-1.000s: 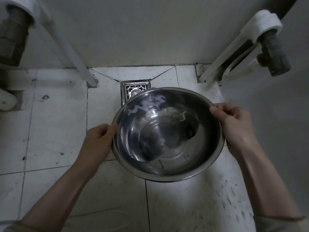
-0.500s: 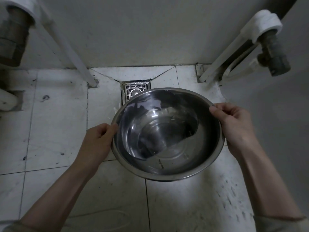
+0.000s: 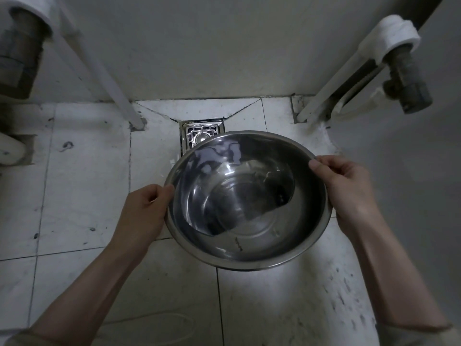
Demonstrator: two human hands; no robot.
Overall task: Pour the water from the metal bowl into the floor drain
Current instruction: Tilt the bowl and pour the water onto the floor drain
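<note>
View from the person's head, looking down into a dim corner of a white tiled floor [image 3: 82,196]. Both bare hands hold a wide metal bowl [image 3: 262,236] in the air above the tiles. The left hand [image 3: 144,211] has its grip curled round the near-left rim, thumb on the edge. The right hand [image 3: 349,188] pinches the right rim, with the thumb on top and the fingers folded underneath.

The square metal floor drain [image 3: 199,133] is set into the tiles at the foot of the wall [image 3: 224,46], just beyond the bowl. The bowl's far lip covers the drain's near half. White pipes [image 3: 112,91] slant down to the floor on either side.

The bowl looks tipped away from the person, to the far left. The water [image 3: 214,196] has gathered on that side and climbs close to the far rim, while the near-right part of the base looks bare. No stream can be seen leaving the lip — though the rim hides whatever falls beyond it.

By this showing the bowl is in place over the drain and the tilt has begun, yet nearly all the water is inside. What is left is the pour itself — tipping further until the bowl is empty.
</note>
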